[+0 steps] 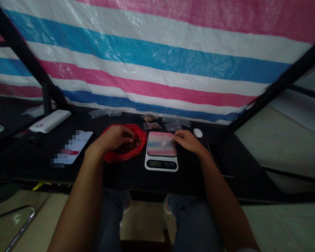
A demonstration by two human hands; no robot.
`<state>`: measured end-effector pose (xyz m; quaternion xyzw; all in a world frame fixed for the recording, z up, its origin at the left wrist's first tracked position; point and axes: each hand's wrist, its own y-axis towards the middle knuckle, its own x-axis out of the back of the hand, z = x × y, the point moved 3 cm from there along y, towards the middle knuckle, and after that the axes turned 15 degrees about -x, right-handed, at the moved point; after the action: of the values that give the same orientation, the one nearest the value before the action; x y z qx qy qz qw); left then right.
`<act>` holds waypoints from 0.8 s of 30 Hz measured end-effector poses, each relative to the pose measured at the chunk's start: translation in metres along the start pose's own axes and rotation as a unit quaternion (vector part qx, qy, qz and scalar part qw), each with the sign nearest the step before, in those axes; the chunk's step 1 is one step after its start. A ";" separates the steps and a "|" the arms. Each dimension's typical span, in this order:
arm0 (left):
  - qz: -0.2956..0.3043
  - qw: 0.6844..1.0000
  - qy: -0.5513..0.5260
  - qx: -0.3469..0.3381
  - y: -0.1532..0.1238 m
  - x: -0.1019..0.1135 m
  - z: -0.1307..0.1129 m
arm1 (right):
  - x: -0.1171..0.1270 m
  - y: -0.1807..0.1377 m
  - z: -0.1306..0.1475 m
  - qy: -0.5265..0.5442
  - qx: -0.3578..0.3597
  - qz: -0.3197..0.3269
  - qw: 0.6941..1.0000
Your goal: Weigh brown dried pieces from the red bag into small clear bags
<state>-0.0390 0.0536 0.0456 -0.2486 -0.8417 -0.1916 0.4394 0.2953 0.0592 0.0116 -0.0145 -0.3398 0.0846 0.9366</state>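
My left hand (118, 137) is over a red plastic bag (126, 159) with a rolled-open mouth, its fingers bent and drawn together at the dark brown dried bits (130, 147) inside. Whether bits are between the fingertips is hidden. Right of the bag stands a white kitchen scale (161, 167) with a shiny plate that mirrors the stripes; its display digits are too faint to read. At the plate's right edge, my right hand (183, 137) pinches what looks like a small clear plastic bag (166, 141), lying partly over the plate.
Behind the scale lie two small filled bags (151, 126) and several clear bags (173, 126). A round white lid-like disc (197, 133) and a dark phone (217, 159) are at right. At left are a lit phone (77, 148) and a white power bank (51, 121). Striped sheeting (157, 70) hangs behind.
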 end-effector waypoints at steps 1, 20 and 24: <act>-0.003 1.000 -0.007 0.002 0.000 0.000 0.001 | 0.000 0.000 0.000 0.006 0.003 -0.008 1.000; -0.056 0.978 -0.147 -0.137 0.045 -0.016 -0.075 | 0.004 0.001 0.004 0.035 0.013 -0.105 0.994; -0.029 0.968 -0.154 -0.195 0.062 -0.031 -0.094 | 0.003 0.001 0.004 0.032 0.016 -0.102 0.994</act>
<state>0.0729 0.0445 0.0774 -0.3313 -0.8525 -0.3239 0.2419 0.2950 0.0605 0.0169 0.0329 -0.3080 -0.0067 0.9508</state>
